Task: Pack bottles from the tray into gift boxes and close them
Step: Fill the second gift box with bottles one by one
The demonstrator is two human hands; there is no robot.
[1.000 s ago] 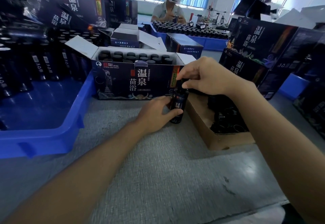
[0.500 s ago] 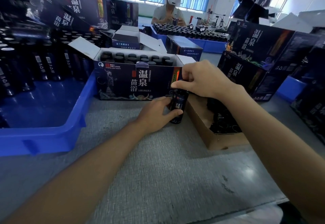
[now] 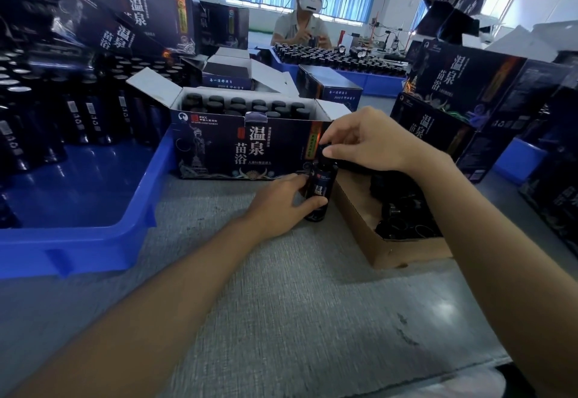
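A small dark bottle stands upright on the grey table in front of an open gift box. My left hand grips the bottle's body from the left. From above, my right hand pinches its black cap with thumb and fingers. The gift box has dark blue printed sides and raised white flaps. Several black-capped bottles stand inside it. A blue tray at the left holds several more dark bottles along its far side.
A brown cardboard box with loose black caps lies right of the bottle. Stacked dark gift boxes stand at the right and back left. A person wearing a headset sits across the table behind another tray of bottles.
Both hands stay on the bottle. My right hand has shifted slightly on the cap. The bottle has not moved from its spot.
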